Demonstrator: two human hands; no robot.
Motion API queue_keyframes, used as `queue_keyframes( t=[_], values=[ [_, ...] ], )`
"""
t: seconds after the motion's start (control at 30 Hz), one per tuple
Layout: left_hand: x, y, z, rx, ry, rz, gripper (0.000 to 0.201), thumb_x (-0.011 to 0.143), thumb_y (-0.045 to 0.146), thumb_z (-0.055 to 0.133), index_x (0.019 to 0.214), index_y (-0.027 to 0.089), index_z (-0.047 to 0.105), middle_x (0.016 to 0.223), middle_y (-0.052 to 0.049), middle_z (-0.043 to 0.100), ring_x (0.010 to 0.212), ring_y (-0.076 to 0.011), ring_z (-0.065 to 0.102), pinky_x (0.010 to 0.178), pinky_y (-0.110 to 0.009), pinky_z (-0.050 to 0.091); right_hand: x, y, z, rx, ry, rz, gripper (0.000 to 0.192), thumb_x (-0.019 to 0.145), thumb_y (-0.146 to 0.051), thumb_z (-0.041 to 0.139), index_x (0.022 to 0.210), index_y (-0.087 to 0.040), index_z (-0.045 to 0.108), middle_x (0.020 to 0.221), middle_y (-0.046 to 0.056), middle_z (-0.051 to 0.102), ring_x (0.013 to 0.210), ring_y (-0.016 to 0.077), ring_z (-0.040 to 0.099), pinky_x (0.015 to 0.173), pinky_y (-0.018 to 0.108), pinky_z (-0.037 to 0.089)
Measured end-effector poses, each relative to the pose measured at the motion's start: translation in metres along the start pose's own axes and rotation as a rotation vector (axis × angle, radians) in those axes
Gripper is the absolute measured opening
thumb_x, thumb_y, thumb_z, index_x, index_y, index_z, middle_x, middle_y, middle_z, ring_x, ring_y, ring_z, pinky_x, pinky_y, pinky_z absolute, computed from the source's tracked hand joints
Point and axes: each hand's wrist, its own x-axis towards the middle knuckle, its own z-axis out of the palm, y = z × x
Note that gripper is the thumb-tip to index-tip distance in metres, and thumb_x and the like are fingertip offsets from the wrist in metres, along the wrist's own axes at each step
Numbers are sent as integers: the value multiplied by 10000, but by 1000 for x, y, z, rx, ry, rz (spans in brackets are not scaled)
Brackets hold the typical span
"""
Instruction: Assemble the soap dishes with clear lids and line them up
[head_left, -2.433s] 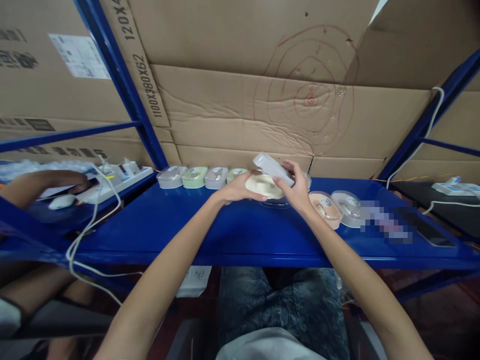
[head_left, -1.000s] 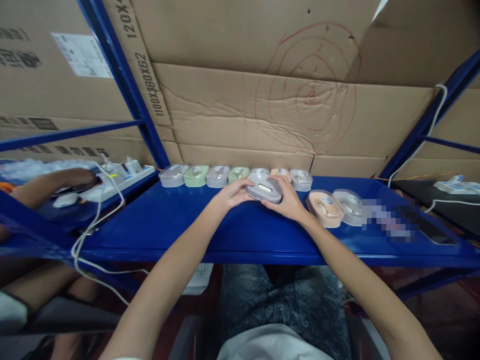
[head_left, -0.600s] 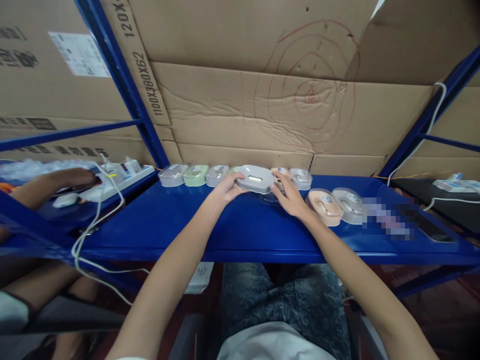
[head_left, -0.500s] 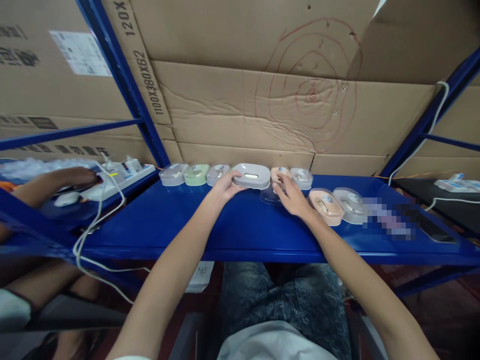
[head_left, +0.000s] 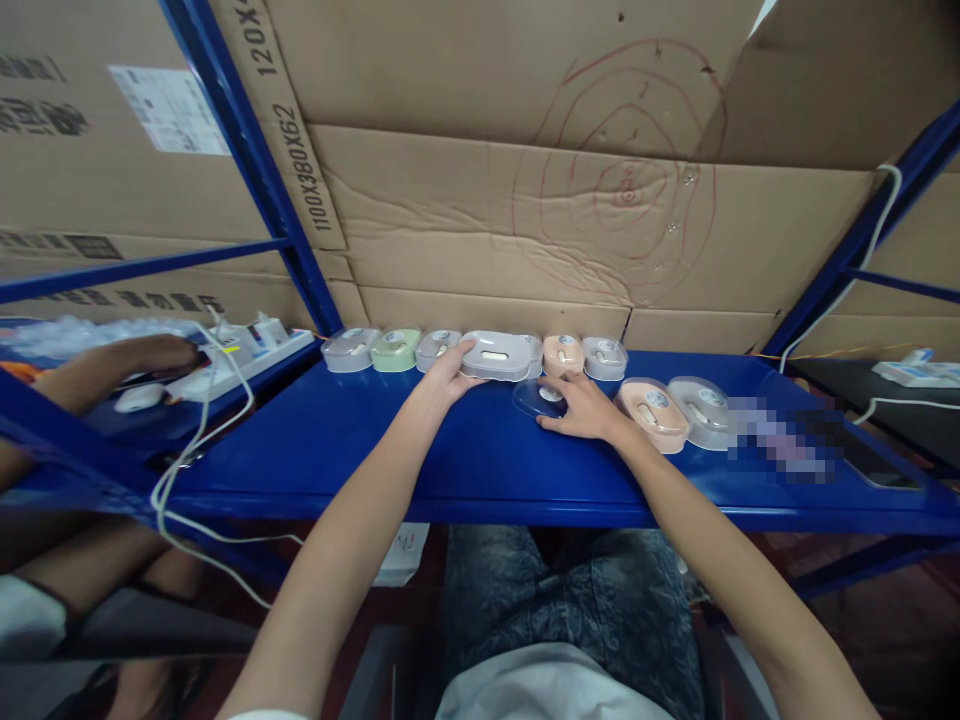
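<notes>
At the back of the blue shelf, my left hand (head_left: 450, 373) grips the left end of a grey oval soap box (head_left: 501, 352), tilted so its inside faces me. A pale oblong spot shows in the middle of it. Just to the right, my right hand (head_left: 585, 405) has its thumb and fingers around the right edge of a clear plastic lid (head_left: 531, 398) with a round sticker. That lid lies low over the shelf, in front of the row. Behind my right hand stands a peach soap box (head_left: 564, 353) with a clear lid on.
Lidded boxes in grey (head_left: 351, 349) and green (head_left: 396, 348) line the back left. Another peach box (head_left: 654, 410) and a grey one (head_left: 701, 412) stand at right. White cables (head_left: 161, 490) hang at left, near another person's arm (head_left: 112, 370). Cardboard (head_left: 465, 210) backs the shelf.
My right hand has come down and slightly towards me, closing on the clear lid's edge. The lid has shifted a little left. My left hand still holds the grey box, moved slightly left.
</notes>
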Motion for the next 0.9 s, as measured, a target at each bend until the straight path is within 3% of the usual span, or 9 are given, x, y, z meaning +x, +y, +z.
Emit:
queue_keyframes(
  t=[0.13,0.23,0.37,0.47,0.53,0.7,0.9],
  values=[
    [-5,4,0,-13,-21,30,594,976,225,780,1534,256,577,1172,-136,835,1005,-290,829,947,-484,689,0,-1,-19,193,-106,-107,562,874,-457,845,1398,-283,738,1279,94,773,1102,324,751,1013,529,609],
    [-10,7,1,-22,-47,63,489,1009,318,747,1473,232,619,1143,-129,833,1027,-286,816,991,-482,668,1,-4,-33,358,-158,-218,439,953,-454,751,1358,-283,740,1306,63,788,1146,307,746,1026,508,605],
    [-16,4,4,11,-124,23,422,1059,444,612,1391,189,663,1093,-149,829,1068,-331,799,1011,-524,643,2,-13,-40,400,67,-255,495,962,-487,764,1421,-310,702,1431,78,746,1309,344,690,1155,577,546],
    [-17,-2,6,72,-220,-72,460,1050,513,576,1321,161,690,1052,-175,825,1054,-365,795,984,-539,637,2,-20,-34,289,288,-220,631,925,-475,813,1512,-312,647,1457,124,690,1365,371,640,1205,624,505],
    [-18,-7,9,127,-283,-133,467,1040,531,582,1279,150,708,1027,-184,825,1025,-371,796,960,-540,637,2,-23,-28,227,340,-214,701,897,-459,835,1548,-311,624,1453,144,649,1383,378,617,1218,633,497],
    [-22,-16,15,216,-468,-195,452,1037,539,607,1221,156,760,1025,-183,831,962,-359,802,885,-500,649,3,-24,-9,209,289,-214,763,893,-483,835,1598,-335,586,1540,147,555,1464,385,561,1270,644,461],
    [-32,-17,22,285,-473,-201,468,1062,533,611,1275,150,776,999,-166,830,860,-331,801,790,-481,671,3,-22,-1,211,266,-216,752,890,-499,842,1580,-321,603,1554,154,528,1481,391,548,1273,653,457]
  ],
)
